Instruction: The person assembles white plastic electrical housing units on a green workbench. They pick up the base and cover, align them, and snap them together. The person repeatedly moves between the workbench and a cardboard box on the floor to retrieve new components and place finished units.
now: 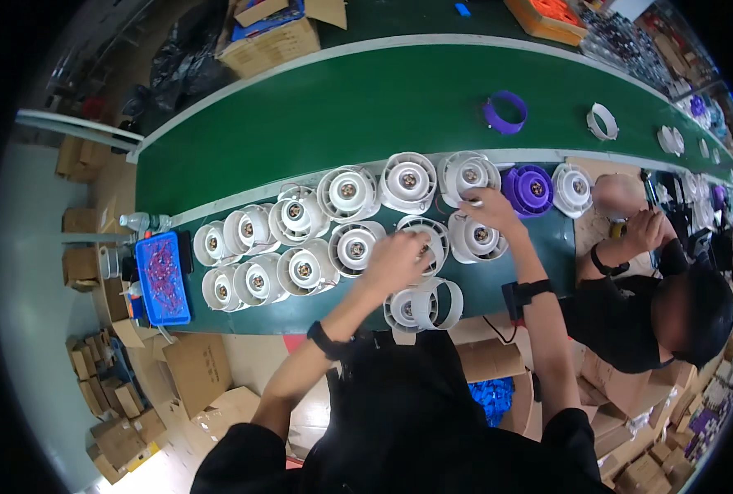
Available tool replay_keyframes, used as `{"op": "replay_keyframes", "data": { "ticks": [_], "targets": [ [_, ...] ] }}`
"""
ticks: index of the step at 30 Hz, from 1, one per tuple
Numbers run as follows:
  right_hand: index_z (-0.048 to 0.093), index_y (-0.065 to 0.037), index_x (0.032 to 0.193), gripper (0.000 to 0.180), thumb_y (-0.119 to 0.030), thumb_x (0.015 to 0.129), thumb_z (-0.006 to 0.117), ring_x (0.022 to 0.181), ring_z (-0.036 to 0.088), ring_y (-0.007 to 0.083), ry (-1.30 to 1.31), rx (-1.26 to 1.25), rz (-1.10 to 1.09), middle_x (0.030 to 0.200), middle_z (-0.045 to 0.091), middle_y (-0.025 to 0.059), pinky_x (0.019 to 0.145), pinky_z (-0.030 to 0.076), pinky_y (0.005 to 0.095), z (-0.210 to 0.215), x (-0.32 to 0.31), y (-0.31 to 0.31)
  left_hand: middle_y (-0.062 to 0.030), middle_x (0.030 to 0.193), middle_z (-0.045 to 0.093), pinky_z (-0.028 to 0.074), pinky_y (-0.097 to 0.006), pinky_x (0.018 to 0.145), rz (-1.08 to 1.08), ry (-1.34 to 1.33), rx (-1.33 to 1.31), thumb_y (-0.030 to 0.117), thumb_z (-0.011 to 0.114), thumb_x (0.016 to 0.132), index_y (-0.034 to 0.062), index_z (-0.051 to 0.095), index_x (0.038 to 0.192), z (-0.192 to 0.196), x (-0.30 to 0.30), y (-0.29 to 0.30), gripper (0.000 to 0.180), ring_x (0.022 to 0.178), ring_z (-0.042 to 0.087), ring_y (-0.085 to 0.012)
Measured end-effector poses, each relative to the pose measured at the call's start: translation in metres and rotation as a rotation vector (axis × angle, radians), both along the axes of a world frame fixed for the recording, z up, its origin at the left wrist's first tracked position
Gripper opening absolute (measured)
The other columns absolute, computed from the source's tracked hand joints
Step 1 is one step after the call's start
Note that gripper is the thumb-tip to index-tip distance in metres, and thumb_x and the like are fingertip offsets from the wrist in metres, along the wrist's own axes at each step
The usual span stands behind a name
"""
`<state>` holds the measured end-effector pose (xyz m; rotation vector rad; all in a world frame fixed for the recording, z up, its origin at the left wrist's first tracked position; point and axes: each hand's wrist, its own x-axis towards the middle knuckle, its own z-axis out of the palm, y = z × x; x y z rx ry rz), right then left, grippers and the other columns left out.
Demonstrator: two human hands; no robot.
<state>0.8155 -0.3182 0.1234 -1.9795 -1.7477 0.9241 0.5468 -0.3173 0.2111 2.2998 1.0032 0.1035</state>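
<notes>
Two rows of white round fan housings, each with a motor hub in its middle, stand on the green table in front of me. My left hand (397, 262) is over one white fan housing (434, 239) near the middle, its fingers bent together; what they hold, if anything, is hidden. My right hand (488, 209) reaches to the near edge of another white fan housing (470, 173) in the back row, fingertips pinched; I cannot make out what is between them. A loose white ring (449, 305) leans on a housing (401, 309) nearest me. A purple fan housing (528, 191) stands to the right.
Behind the rows runs a green conveyor belt (317, 107) carrying a purple ring (506, 113) and a white ring (602, 122). At the left lies a blue tray (163, 280) of small wired parts. A co-worker's hand (646, 230) is at the right. Cardboard boxes (197, 370) stand below.
</notes>
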Motion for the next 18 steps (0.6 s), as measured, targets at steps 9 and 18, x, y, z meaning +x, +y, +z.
{"op": "replay_keyframes", "data": {
  "ticks": [9,18],
  "targets": [
    [0.061,0.005,0.069,0.035,-0.016,0.096,0.056,0.051,0.054,0.0232,-0.006,0.348,-0.430,0.060,0.061,0.0120,0.049,0.039,0.0365,0.043,-0.050,-0.084,-0.0069,0.062,0.064,0.044,-0.032,0.051,-0.342,-0.120,-0.806,0.031,0.067,0.089,0.0022,0.069,0.079,-0.018,-0.077,0.044,0.031,0.051,0.058,-0.0125],
    [0.059,0.002,0.115,0.023,-0.001,0.095,0.046,0.060,0.059,0.0131,0.413,-0.269,-0.444,0.079,0.067,0.0105,0.057,0.049,0.0276,0.000,-0.097,-0.311,0.0021,0.062,0.056,0.039,-0.024,0.051,0.305,-0.496,-0.848,0.027,0.064,0.095,0.0017,0.066,0.079,-0.066,-0.201,0.017,0.030,0.056,0.050,-0.0047]
  ]
}}
